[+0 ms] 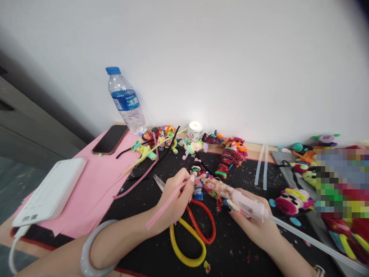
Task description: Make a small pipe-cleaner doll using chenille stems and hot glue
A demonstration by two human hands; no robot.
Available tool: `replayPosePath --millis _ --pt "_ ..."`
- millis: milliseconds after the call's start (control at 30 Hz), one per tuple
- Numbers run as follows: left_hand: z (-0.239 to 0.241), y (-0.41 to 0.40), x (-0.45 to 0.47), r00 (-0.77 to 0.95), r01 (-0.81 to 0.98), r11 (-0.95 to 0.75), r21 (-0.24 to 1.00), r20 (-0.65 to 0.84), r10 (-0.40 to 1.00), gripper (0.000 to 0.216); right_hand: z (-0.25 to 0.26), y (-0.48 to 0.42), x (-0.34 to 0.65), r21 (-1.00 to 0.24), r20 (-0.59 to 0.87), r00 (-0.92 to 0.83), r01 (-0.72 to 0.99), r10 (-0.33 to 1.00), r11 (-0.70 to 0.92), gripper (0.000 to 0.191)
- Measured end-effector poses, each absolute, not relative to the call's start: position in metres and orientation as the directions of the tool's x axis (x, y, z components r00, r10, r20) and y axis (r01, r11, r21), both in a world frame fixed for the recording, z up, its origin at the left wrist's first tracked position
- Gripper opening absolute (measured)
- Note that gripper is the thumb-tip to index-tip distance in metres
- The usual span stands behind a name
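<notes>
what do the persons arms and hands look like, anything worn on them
Both forearms are bare, with no sleeves in view. The left hand has pale polished nails and a smooth, milky grey-white bangle round its wrist. The right hand shows a dark-painted nail. A small pale band or watch sits at its wrist, cut off by the frame edge.

Left hand (179, 199), right hand (255, 227): closed grips

The glue gun (248, 206) is glossy plastic, the mat (245, 246) matt black, the sheets (95, 184) smooth pink paper, the figures (230, 157) fuzzy.
</notes>
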State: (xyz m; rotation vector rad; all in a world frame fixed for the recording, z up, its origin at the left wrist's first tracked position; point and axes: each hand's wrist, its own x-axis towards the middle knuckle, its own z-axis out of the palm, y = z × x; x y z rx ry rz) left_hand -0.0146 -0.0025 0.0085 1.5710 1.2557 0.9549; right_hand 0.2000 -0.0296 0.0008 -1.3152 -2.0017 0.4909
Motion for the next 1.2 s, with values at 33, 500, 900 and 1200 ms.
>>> replayPosePath --millis 33,500,900,1200 --pt "0.008 -0.002 -0.015 0.191 0.301 -0.095 0.949 0.037 0.981 0.029 -0.001 -0.029 0.201 -0.631 0.34 -0.25 0.654 0.906 0.418 0.016" --pt "0.003 -0.001 -0.015 0.17 0.315 -0.107 0.943 0.055 0.984 0.029 -0.003 -0.028 0.205 -0.622 0.343 -0.24 0.667 0.908 0.411 0.006" --pt "0.0 -0.002 -0.016 0.179 0.262 -0.109 0.959 0.062 0.982 0.03 -0.009 -0.026 0.208 -0.621 0.358 -0.11 0.713 0.927 0.325 0.008" --pt "-0.007 -0.001 -0.016 0.147 0.172 -0.055 0.983 0.03 0.989 0.031 -0.007 -0.012 0.221 -0.514 0.404 0.251 0.858 0.88 -0.009 0.038"
